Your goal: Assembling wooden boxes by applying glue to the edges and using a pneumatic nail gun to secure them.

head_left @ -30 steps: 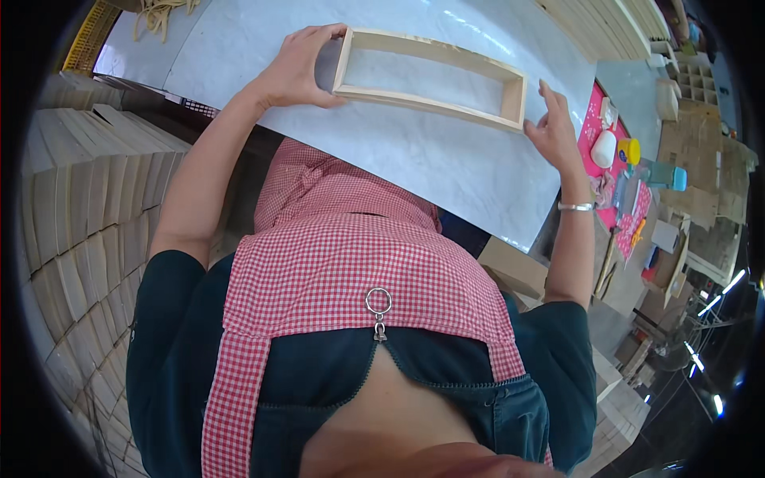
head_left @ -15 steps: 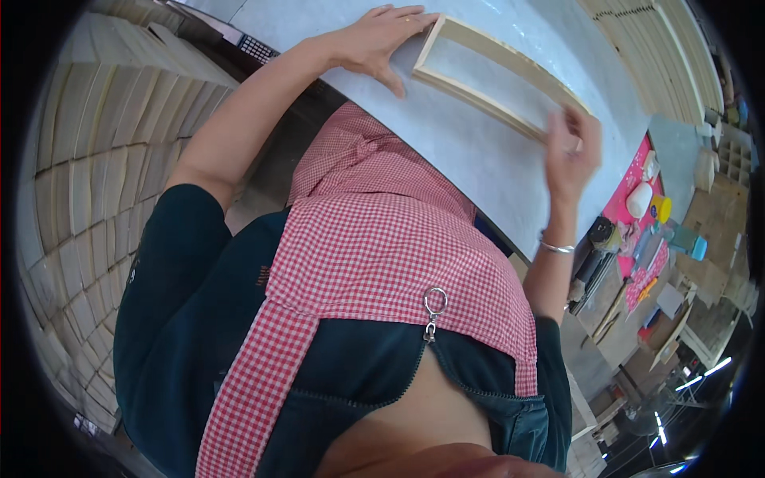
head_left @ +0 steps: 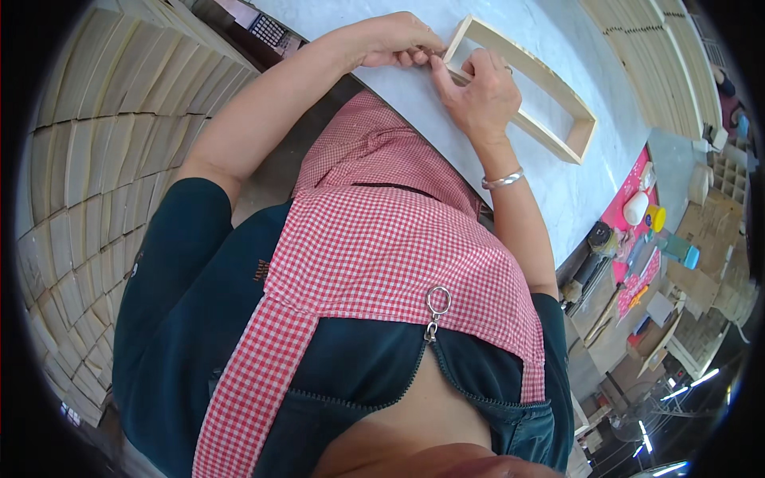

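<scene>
A long, narrow rectangular wooden frame (head_left: pixel 550 72), pale and open in the middle, lies aslant on the white marbled tabletop (head_left: pixel 382 103). My right hand (head_left: pixel 482 95) bends over its near side close to the left end, thumb outside the frame and fingers curled over the wood. Beside that left end, my left hand (head_left: pixel 402 44) is closed, its fingers curled in toward the corner and meeting my right thumb. Whatever sits between the left fingertips is too small or hidden to make out.
Wooden boards stand in tall stacks (head_left: pixel 88 151) on the left. More long wooden pieces (head_left: pixel 653 64) lie at the far right of the table. Beyond its right edge, a pink mat (head_left: pixel 629 199) carries a white bottle (head_left: pixel 636 209), a yellow container (head_left: pixel 655 217) and tools.
My right hand has moved left from the frame's right end to its left end. My left hand has gone from spread to curled. The frame has shifted slightly right.
</scene>
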Tool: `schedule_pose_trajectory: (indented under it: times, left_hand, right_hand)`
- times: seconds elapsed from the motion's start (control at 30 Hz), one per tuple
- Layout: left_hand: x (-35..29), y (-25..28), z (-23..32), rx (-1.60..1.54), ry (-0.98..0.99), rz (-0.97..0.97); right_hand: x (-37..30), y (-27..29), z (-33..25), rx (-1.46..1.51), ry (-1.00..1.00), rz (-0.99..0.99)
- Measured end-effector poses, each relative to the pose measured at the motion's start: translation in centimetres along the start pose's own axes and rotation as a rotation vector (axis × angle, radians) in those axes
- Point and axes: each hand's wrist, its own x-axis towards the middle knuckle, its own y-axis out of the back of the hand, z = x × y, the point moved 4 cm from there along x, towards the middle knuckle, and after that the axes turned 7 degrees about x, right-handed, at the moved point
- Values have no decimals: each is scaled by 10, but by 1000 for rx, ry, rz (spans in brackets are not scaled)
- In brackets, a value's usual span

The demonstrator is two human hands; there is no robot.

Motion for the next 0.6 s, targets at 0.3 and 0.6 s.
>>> schedule_pose_trajectory:
  times: [0.3,0.6]
  left_hand:
    - [4,-10,21,677,-269,134]
    - [8,-8,8,909,-376,158]
  right_hand:
    - [-7,12,4,257,341,72]
    - [-11,8,2,184,400,-8]
